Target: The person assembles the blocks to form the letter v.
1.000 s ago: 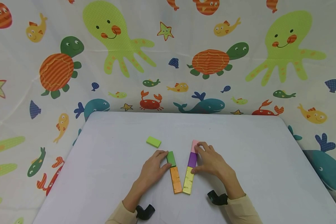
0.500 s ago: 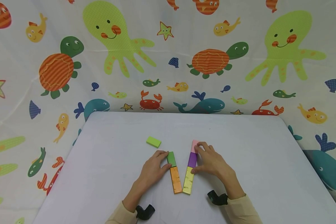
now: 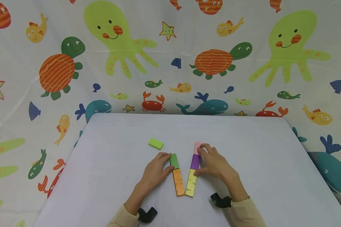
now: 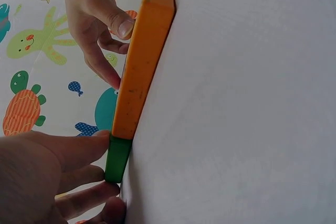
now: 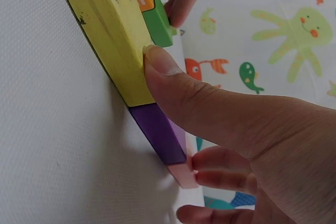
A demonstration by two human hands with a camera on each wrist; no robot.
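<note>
My left hand (image 3: 156,170) holds the short green block (image 3: 174,161), thumb near its lower end and a fingertip at its far end. A longer orange block (image 3: 178,183) lies end to end with the green one. My right hand (image 3: 214,160) spans the other row: its thumb touches the yellow block (image 5: 113,30), and fingertips reach the pink block (image 3: 197,148). Between those two sits a purple block (image 5: 157,129). Both rows lie flat and slant toward each other, their near ends meeting in a V. The little finger sides of both hands are partly hidden in the head view.
A loose light green block (image 3: 156,143) lies beyond my left hand on the white table (image 3: 116,135). Black curved wrist pieces (image 3: 147,215) sit by both sleeves. Behind the table's far edge hangs a cloth (image 3: 164,47) printed with sea animals.
The green block's far end has shifted very slightly to the right since a second ago. Otherwise both hands and the blocks stay in place.
</note>
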